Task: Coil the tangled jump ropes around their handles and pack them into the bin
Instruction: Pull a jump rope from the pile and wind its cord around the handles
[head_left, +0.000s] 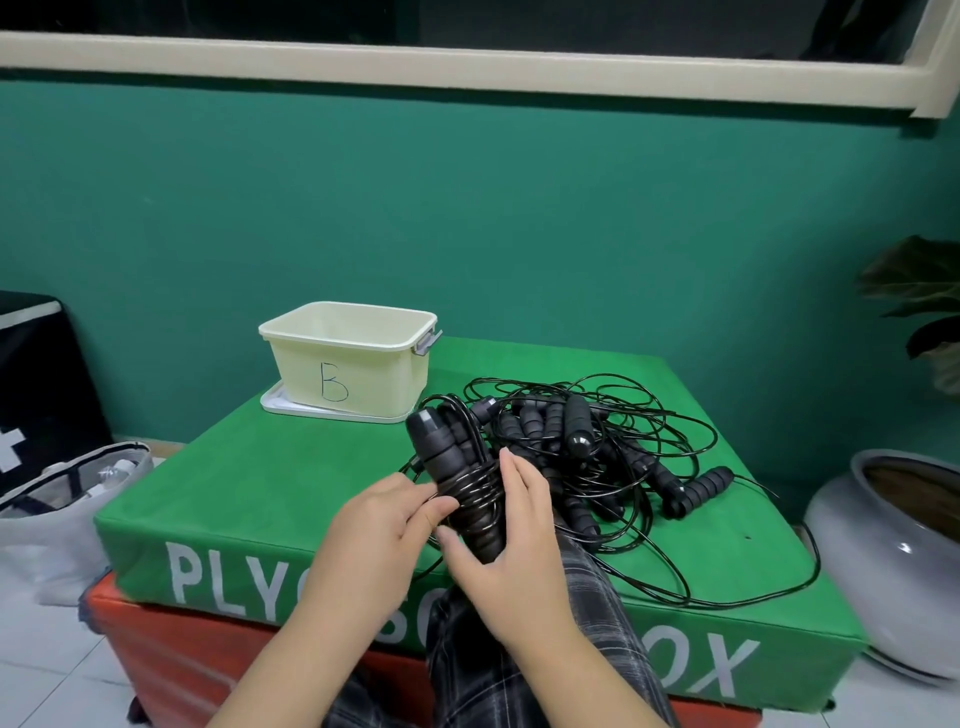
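While the green plyo box (270, 483) serves as the work surface, one cream bin (347, 358) marked B sits open at its far left corner, seemingly unfilled and ready for packing. Right of it lies one tangled heap of jump ropes (597, 457); its handles are too overlapped to count. Both hands hold one handle pair (460, 478) upright: the left hand (384, 525) grips the wound cord, the right hand (511, 540) cups its base, likely securing the coil.

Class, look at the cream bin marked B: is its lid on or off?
Off. The bin stands open-topped on the green box, resting on what looks like its white lid.
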